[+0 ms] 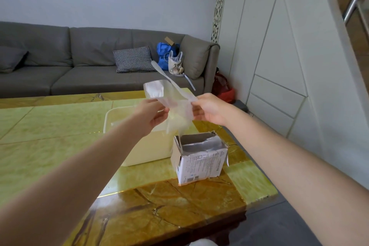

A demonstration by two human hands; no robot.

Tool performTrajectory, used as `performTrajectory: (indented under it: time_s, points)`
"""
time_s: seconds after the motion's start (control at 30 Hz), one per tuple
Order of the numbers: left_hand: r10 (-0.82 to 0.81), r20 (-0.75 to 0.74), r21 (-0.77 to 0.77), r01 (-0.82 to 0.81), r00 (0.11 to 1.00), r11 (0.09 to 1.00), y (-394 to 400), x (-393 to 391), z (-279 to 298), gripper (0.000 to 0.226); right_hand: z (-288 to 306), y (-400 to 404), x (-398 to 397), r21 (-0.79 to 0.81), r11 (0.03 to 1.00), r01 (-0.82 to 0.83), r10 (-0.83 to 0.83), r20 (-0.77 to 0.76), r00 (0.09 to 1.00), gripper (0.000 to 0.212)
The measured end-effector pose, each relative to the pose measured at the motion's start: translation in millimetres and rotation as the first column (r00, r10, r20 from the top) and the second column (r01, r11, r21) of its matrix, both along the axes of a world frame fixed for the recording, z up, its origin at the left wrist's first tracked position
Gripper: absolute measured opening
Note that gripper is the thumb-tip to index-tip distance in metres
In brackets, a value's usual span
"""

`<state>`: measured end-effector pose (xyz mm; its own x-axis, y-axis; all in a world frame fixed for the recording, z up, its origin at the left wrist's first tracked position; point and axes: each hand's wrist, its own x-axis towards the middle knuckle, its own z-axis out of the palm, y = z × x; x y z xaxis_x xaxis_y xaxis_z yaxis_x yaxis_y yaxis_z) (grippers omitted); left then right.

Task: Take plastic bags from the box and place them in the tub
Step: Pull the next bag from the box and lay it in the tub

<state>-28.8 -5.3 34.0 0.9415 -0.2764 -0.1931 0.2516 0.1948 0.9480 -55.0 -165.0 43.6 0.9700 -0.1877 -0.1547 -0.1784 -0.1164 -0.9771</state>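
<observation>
Soft, even daylight fills the room, with no hard shadows. The glossy green-and-amber stone table (60,126) carries pale sheen along its tile seams. The wide-angle lens bends the white panelled wall (289,66) and stretches the forearms at the edges. The translucent plastic bag (173,104) is slightly motion-blurred.

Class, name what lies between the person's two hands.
In the head view, a clear plastic bag stretches between the left hand and the right hand.
</observation>
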Motion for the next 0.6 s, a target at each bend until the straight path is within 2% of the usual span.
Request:
performTrajectory:
  time_s: [0.1,0.2,0.27,0.33,0.4,0.43,0.5,0.53,0.6]
  points:
    - [-0.005,-0.088,-0.104,-0.004,0.996,0.995,6.6,1.1,5.8,0.011,0.1,0.0,6.7,0.048,0.993,0.110,-0.110,-0.003,0.994,0.027]
    - [-0.004,-0.131,-0.173,-0.019,0.991,0.985,12.7,2.4,6.7,0.039,0.7,3.0,10.7,0.067,0.983,0.170,-0.170,-0.010,0.985,0.027]
    - [-0.030,-0.076,-0.131,0.020,0.997,0.991,14.8,-0.1,7.5,0.036,0.6,7.2,10.3,0.067,0.991,0.116,-0.115,-0.021,0.993,0.028]
    - [-0.062,-0.034,-0.086,0.058,0.998,0.995,13.8,-1.4,7.3,0.021,0.0,13.6,7.4,0.074,0.997,0.001,0.002,-0.049,0.999,0.024]
    - [-0.043,-0.037,-0.059,0.041,0.998,0.997,12.5,-2.5,8.2,0.005,1.4,22.4,5.9,0.102,0.992,-0.074,0.077,-0.025,0.997,0.011]
    - [-0.006,-0.037,-0.053,0.004,0.999,0.999,12.1,-2.5,8.4,0.008,3.9,26.4,6.0,0.136,0.989,-0.064,0.062,0.021,0.998,0.011]
    - [0.099,-0.036,-0.067,-0.101,0.994,0.993,11.8,1.0,8.7,0.018,9.4,28.7,10.0,0.225,0.974,0.013,-0.045,0.137,0.990,0.025]
    - [0.139,-0.046,-0.085,-0.142,0.989,0.986,12.2,4.0,9.0,0.020,12.5,28.2,11.4,0.225,0.974,0.002,-0.044,0.182,0.982,0.033]
    - [0.148,-0.069,-0.122,-0.156,0.987,0.980,12.4,7.9,9.2,0.020,17.2,29.1,9.9,0.099,0.983,-0.152,0.131,0.193,0.972,0.041]
